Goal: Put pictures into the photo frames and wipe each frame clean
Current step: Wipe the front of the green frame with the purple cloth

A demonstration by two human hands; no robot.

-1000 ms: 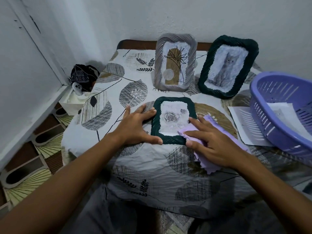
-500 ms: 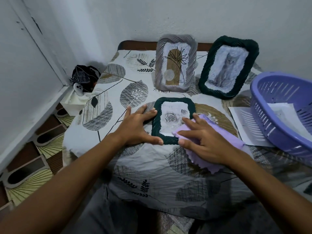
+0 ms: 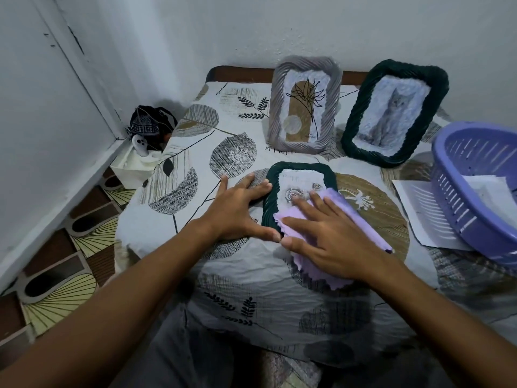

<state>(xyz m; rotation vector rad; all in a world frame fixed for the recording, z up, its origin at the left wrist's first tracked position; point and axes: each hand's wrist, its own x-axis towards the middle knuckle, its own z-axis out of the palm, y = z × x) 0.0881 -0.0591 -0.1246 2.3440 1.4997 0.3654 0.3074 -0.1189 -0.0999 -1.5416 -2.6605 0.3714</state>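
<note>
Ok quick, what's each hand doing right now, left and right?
Left hand: open, fingers spread, steadying the green frame at its left edge.
Right hand: open, flat fingers pressing the purple cloth onto that frame.

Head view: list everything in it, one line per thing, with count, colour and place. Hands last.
Flat frame: 1, dark green, lying on the table in front of the person, rose picture inside.
Standing frames: 2, grey at back centre with a plant drawing, dark green to its right with a cat picture.
Cloth: 1, lilac, on the flat frame's right part.
Basket: 1, purple, right edge, paper inside.
Paper sheet: 1, white, under the basket's left side.
Tablecloth: 1, white with leaf print.
Dark bundle: 1, black, left corner by the wall.
Left hand: flat beside the flat frame's left edge.
Right hand: pressing the cloth.
</note>
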